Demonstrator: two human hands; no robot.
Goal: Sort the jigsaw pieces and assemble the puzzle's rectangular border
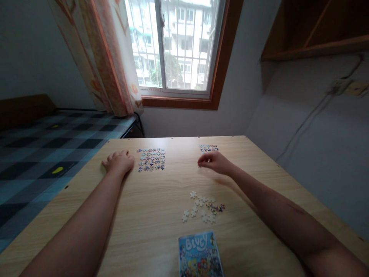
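Note:
My left hand (pixel 118 162) rests on the wooden table (pixel 161 238) with its fingers curled under, just left of a laid-out patch of puzzle pieces (pixel 151 159). My right hand (pixel 213 161) hovers over the table with its fingertips pinched together, just below a smaller group of pieces (pixel 208 148); what it pinches, if anything, is too small to tell. Several loose pieces (pixel 201 207), mostly face down and white, lie nearer to me. A blue puzzle box (pixel 200 254) sits at the near edge.
A bed with a checked blue cover (pixel 43 154) stands to the left of the table. A window (pixel 175 46) with a curtain (pixel 106 57) is behind the table. A grey wall with a cable and a wooden shelf (pixel 317 34) are on the right.

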